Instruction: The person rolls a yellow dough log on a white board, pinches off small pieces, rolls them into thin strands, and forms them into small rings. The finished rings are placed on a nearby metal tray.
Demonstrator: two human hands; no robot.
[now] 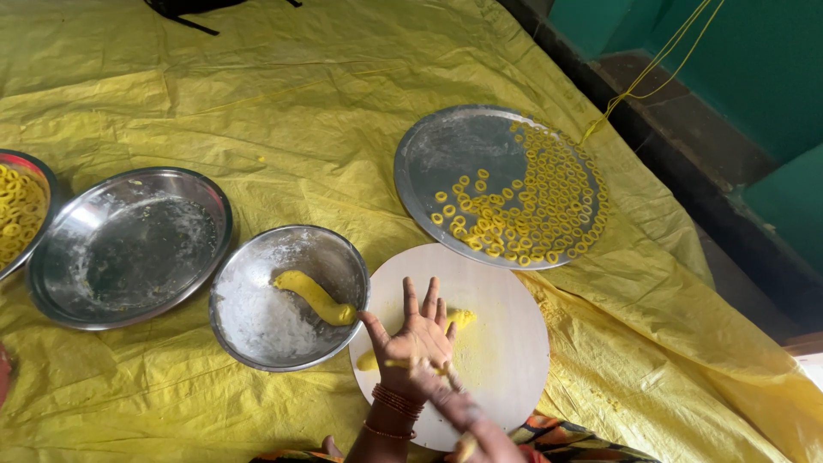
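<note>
Far off to the left of your hands sits a bowl of yellow rings (17,214), cut off by the edge. Next comes a big steel plate (129,249) dusted with flour. Just left of your left hand is a steel bowl (257,334) with white flour and 1 fat lump of yellow dough (315,297) in it.

Your left hand (417,336) lies flat and wide open on the round white board (506,343), fingers spread and pointing away from you. It grips nothing. It presses on a thin roll of yellow dough (459,318). The roll runs left to right under your palm, and both ends peek out.

Your right hand (463,411) is blurry, just below your left hand. I cannot tell if it is open or closed.

Up and to the right, past your fingertips, sits a round tray (446,154) full of little dough rings (531,206).
</note>
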